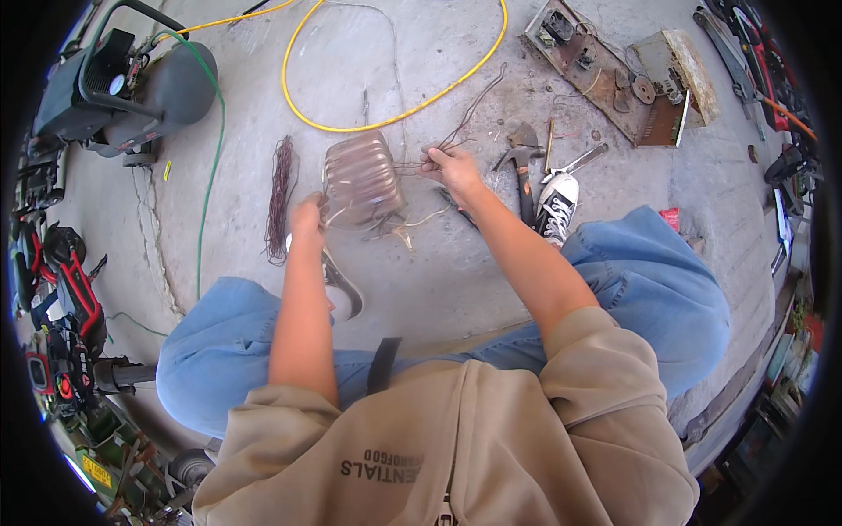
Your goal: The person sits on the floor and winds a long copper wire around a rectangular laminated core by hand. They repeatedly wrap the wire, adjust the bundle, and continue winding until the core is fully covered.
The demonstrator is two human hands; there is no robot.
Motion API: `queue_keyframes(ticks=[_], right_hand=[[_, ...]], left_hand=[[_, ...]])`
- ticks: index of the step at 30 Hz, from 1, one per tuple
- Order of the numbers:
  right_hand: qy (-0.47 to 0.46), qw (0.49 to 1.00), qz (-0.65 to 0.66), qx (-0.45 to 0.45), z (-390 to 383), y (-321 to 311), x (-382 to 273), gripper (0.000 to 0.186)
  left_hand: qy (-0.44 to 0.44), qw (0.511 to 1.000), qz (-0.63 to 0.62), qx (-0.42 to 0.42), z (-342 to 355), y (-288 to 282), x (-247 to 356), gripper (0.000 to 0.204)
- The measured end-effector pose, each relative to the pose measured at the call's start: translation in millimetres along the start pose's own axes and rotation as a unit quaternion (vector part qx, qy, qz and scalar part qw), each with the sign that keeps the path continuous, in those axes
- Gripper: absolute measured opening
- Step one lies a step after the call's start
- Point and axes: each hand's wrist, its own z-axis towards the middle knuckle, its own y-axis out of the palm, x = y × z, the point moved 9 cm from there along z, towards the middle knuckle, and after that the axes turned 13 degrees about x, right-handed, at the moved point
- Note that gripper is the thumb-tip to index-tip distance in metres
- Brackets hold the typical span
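Note:
A boxy, ribbed, brownish block (361, 178), somewhat blurred, is on the concrete floor between my shoes. My left hand (309, 215) is closed at its left edge; the fingertips are partly hidden. Thin dark wire (465, 123) runs from the block's right side, and my right hand (450, 169) pinches it between thumb and fingers. Pale loose wire ends (406, 235) stick out at the block's lower side. To the left lies a long bundle of dark reddish wire (281, 202). A hammer (524, 188) rests right of my right hand, by my shoe.
An air compressor (149, 88) stands at the far left, with a green hose (219, 131) trailing from it. A yellow hose (285, 74) loops beyond the block. Rusty metal housing parts (614, 79) lie at the far right. Red-and-black equipment (79, 289) lines the left side.

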Motion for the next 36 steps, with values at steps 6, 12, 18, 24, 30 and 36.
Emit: queue_keyframes(ticks=[6, 12, 18, 24, 30, 36], right_hand=[[0.054, 0.998, -0.023, -0.011, -2, 47, 43, 0.007], [0.048, 0.994, -0.094, -0.041, 20, 48, 68, 0.011], [0.094, 0.986, -0.128, -0.050, 10, 56, 63, 0.017], [0.161, 0.981, -0.048, -0.096, 6, 54, 40, 0.030], [0.034, 0.987, -0.151, 0.034, 33, 6, -18, 0.032], [-0.112, 0.953, -0.271, 0.082, 18, 16, -75, 0.023]], left_hand=[[-0.160, 0.914, -0.324, -0.183, 39, 18, -80, 0.032], [0.072, 0.967, -0.106, -0.221, 10, 63, -34, 0.029], [0.177, 0.935, -0.108, -0.287, 11, 70, -18, 0.028], [0.528, 0.831, 0.006, -0.172, 16, 49, -9, 0.022], [0.126, 0.981, -0.144, -0.013, 51, 15, -35, 0.013], [0.058, 0.925, -0.361, -0.104, 6, 35, -1, 0.014]])
